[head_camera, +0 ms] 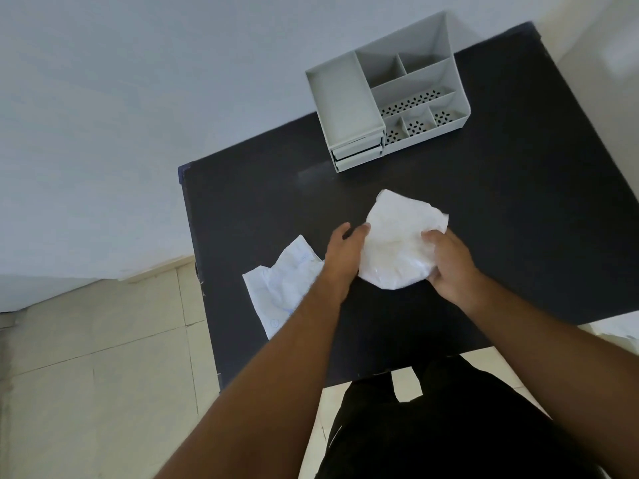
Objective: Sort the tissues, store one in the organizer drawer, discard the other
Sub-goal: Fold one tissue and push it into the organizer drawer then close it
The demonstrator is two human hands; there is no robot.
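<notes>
White tissue, tabletop centre: gripped at both edges by left hand and right hand. Organizer drawer at 12 o'clock, left hand nearer. Printed tissue at 8 o'clock.

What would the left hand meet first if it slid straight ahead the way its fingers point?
Probably bare table; the left hand points up past the white tissue's left edge, and the organizer lies further along, though depth is unclear.

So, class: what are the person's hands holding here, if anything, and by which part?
Both hold the plain white tissue: the left hand at its left edge, the right hand at its lower right edge.
</notes>
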